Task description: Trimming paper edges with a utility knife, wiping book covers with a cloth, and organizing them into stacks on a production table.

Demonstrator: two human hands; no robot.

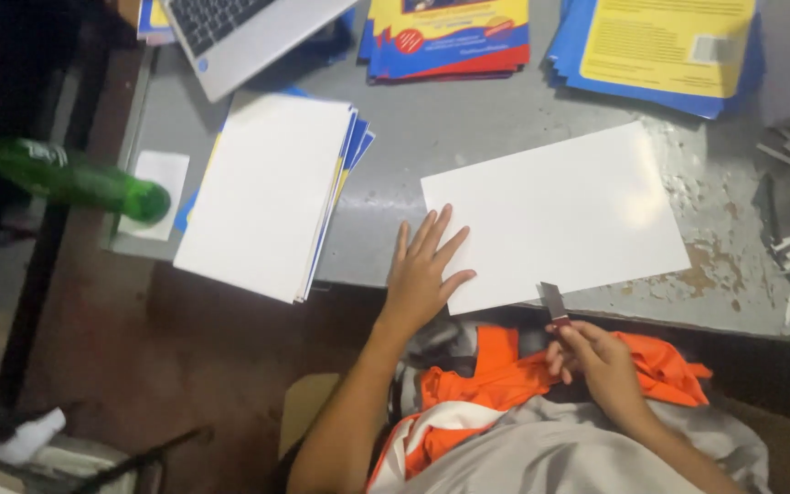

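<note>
With the left hand (421, 274) spread flat on the white sheet (555, 218) at the counter's (468, 137) near edge and the right hand (596, 359) pinching the small blade (553, 302), best press firmly, cut slowly, fingers clear.

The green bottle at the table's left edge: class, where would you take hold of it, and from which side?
Grip the green bottle around its wide body, coming from the left. It lies tilted with its body overhanging the grey table edge, its narrow end resting by a small white paper, so the body is free to reach.
</note>
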